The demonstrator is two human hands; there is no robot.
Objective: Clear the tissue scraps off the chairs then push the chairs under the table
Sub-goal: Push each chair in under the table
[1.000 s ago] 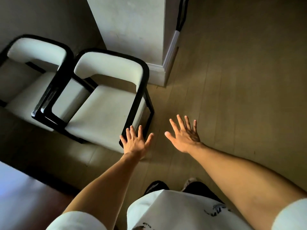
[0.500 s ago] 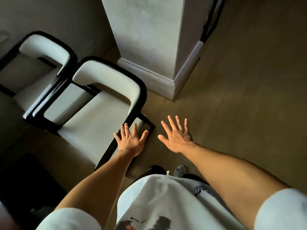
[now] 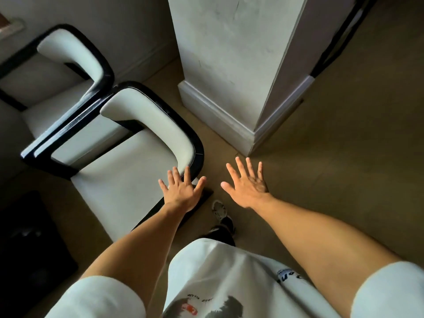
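Hands both spread flat, fingers straight, holding nothing. My left hand (image 3: 181,193) is over the near right corner of the closer white-cushioned chair with glossy black frame (image 3: 124,166); contact with the seat or frame can't be told. My right hand (image 3: 246,183) is out over the tan floor (image 3: 344,145), apart from the chair. Second matching white-and-black chair (image 3: 57,74) stands just beside the first, frames side by side, further left. Both seats show plain white. White square pillar with skirting (image 3: 229,72) stands ahead. One of my shoes (image 3: 219,210) shows between my arms.
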